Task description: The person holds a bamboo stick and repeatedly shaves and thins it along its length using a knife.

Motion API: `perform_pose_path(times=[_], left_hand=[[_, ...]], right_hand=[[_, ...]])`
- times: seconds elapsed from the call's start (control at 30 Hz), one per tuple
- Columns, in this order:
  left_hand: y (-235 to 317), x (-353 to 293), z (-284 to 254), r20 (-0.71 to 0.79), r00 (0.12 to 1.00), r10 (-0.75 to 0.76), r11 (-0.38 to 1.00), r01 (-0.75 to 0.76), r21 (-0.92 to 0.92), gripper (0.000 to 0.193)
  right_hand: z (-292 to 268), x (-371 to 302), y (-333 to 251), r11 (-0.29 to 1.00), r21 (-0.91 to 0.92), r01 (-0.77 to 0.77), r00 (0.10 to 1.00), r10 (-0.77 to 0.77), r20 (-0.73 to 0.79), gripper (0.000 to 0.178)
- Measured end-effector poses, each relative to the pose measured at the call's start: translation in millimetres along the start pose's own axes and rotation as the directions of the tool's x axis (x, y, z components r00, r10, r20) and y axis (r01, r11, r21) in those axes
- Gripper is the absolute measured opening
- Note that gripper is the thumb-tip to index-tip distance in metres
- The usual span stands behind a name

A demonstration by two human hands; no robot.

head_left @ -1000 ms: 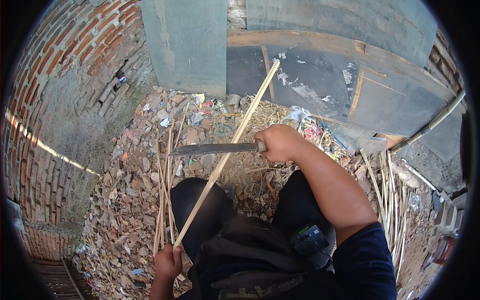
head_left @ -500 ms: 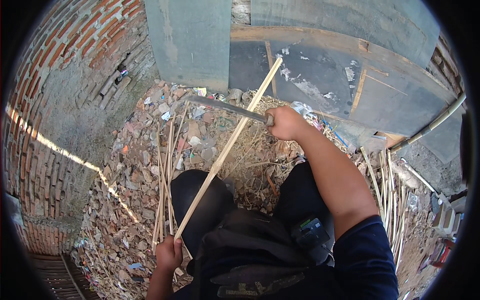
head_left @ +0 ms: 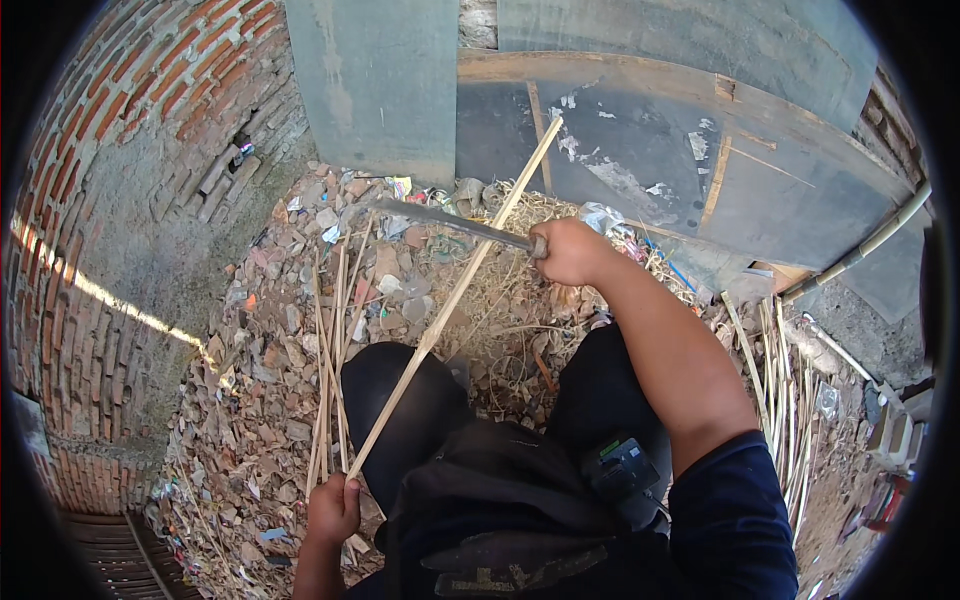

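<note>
The left hand (head_left: 333, 510) grips a stick (head_left: 430, 338), the right hand (head_left: 572, 250) a knife (head_left: 440, 217), which could slip if the stick wobbles.

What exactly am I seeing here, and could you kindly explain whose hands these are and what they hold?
There is no machine: these are a person's own bare hands. The view comes from a wide fisheye camera worn on the head, looking down, so straight edges bend toward the rim. The left hand has its grip on the lower end of a long pale strip. The right hand holds a long-bladed knife by its handle; in this view, the blade crosses the strip. The ground is covered with rubble, and more thin strips lie in a left bunch and a right bunch.
</note>
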State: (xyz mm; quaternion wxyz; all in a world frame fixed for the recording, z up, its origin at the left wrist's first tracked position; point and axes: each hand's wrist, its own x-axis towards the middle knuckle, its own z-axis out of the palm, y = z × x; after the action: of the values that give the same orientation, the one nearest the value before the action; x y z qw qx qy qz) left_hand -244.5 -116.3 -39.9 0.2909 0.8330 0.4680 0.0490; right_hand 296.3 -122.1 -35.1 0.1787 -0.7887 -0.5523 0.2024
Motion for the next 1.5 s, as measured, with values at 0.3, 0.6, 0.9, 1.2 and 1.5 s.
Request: perform_pose_path(times=[0.3,0.6,0.9,1.2,1.5], left_hand=[[7.4,2.1,-15.1,0.042,0.999,-0.011,1.000,0.011,0.014,0.037],[1.6,6.3,-8.3,0.031,0.999,-0.008,1.000,0.008,-0.020,0.038],[0.8,0.3,0.1,-0.048,0.999,-0.009,0.990,0.016,0.141,0.033],[-6.3,-7.8,3.0,-0.078,0.997,-0.007,0.990,0.018,0.141,0.030],[9.1,-1.5,-15.8,-0.041,0.999,0.033,0.969,-0.022,0.245,0.032]], right_hand=[[3.5,-14.4,-33.4,0.980,-0.132,0.149,0.986,-0.138,0.090,0.026],[8.4,0.7,-6.5,1.000,0.012,-0.015,0.997,0.016,-0.074,0.029],[2.4,-6.3,-17.7,0.992,-0.096,0.086,0.996,-0.083,0.034,0.025],[-11.1,-14.3,-26.8,0.995,-0.095,0.009,1.000,-0.010,-0.012,0.030],[-7.6,-1.9,30.1,0.991,0.003,-0.133,0.986,0.132,-0.100,0.029]])
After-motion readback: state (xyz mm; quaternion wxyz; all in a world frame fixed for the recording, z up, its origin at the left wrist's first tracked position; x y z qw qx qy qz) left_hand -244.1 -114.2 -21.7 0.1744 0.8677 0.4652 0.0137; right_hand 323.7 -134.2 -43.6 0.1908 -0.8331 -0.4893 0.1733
